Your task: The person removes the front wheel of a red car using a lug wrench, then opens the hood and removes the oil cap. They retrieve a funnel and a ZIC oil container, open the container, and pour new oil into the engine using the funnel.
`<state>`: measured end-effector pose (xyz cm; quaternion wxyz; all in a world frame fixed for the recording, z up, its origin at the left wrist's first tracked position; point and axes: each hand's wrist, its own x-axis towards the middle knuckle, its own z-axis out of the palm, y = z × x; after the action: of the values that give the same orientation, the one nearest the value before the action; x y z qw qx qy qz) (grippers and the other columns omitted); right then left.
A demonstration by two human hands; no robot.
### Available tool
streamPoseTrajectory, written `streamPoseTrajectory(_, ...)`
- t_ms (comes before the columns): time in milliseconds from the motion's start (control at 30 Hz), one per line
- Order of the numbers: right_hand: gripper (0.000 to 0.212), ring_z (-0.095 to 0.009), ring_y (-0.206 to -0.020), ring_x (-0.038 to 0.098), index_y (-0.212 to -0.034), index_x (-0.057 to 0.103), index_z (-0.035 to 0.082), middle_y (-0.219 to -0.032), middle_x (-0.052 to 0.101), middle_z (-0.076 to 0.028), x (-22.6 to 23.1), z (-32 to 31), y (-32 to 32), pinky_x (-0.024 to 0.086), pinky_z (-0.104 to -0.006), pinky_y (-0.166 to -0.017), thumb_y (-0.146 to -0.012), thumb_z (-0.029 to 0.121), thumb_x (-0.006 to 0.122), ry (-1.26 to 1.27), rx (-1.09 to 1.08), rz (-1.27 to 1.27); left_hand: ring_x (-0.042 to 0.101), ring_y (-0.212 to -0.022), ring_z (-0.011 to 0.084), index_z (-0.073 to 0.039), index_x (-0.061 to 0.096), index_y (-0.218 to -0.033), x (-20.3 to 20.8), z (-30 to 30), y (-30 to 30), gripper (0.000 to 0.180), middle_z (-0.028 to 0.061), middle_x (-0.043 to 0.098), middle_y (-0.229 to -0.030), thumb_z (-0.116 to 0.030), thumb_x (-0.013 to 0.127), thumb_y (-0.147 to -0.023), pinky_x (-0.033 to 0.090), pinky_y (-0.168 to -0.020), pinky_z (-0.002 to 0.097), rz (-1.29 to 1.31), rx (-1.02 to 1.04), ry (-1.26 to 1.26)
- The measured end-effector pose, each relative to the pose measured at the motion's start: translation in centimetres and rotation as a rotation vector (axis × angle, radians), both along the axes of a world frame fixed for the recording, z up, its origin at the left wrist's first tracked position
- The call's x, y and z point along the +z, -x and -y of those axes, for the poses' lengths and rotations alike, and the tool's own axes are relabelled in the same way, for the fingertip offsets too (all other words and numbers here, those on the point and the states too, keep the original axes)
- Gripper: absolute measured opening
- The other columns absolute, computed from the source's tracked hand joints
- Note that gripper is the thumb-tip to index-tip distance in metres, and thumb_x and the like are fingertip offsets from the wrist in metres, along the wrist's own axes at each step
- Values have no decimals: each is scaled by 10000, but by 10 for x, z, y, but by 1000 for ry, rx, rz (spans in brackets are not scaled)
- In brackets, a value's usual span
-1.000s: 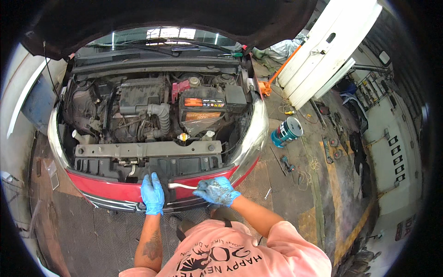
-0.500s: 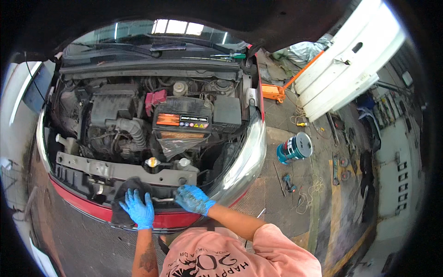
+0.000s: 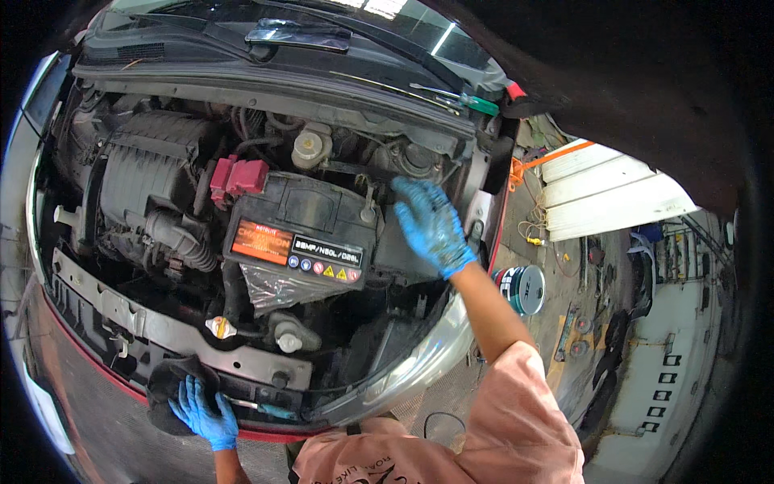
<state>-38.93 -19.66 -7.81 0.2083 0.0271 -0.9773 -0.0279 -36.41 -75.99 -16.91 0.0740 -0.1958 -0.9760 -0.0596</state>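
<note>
My left hand (image 3: 203,413), in a blue glove, lies with fingers spread on a dark cloth or cap (image 3: 165,395) at the front edge of the engine bay. Beside it rests a tool with a metal shaft and a blue-teal handle (image 3: 276,410). My right hand (image 3: 434,226), also gloved and smudged with grime, is stretched over the black box (image 3: 395,254) to the right of the car battery (image 3: 298,214). Its fingers are extended toward the battery terminal (image 3: 368,211) without visibly holding anything. Whether the palm touches the box, I cannot tell.
A phone (image 3: 298,35) and a green-handled screwdriver (image 3: 477,104) lie below the windshield. Red terminal covers (image 3: 239,177) sit left of the battery. The raised hood (image 3: 629,97) hangs overhead. A teal bucket (image 3: 528,290) stands on the floor to the right.
My right hand has left the front panel, where the tool now lies in view, and reached up beside the battery. My left hand stays on the dark cloth. The view has shifted closer.
</note>
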Motion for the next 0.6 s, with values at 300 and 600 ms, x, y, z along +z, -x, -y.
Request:
streamPoseTrajectory(300, 476, -351, -1156, 590, -1350, 570, 145, -1237, 640, -164, -49, -89, 48, 459, -434, -1019, -909, 313, 634, 151, -268, 519, 431, -1351, 396, -37, 569, -1321, -5, -5, 8, 518, 180, 528, -1415, -367, 535, -923, 158, -1165, 611, 108, 5, 95)
streamPoseTrajectory(600, 589, -319, -1118, 582, -1385, 567, 195, -1204, 647, -108, -42, -88, 60, 468, -426, -966, -850, 400, 702, -209, -199, 516, 491, -1279, 380, -48, 513, -1333, 10, -56, 37, 575, 189, 551, -1352, -454, 580, -931, 234, -1097, 618, 192, 31, 180)
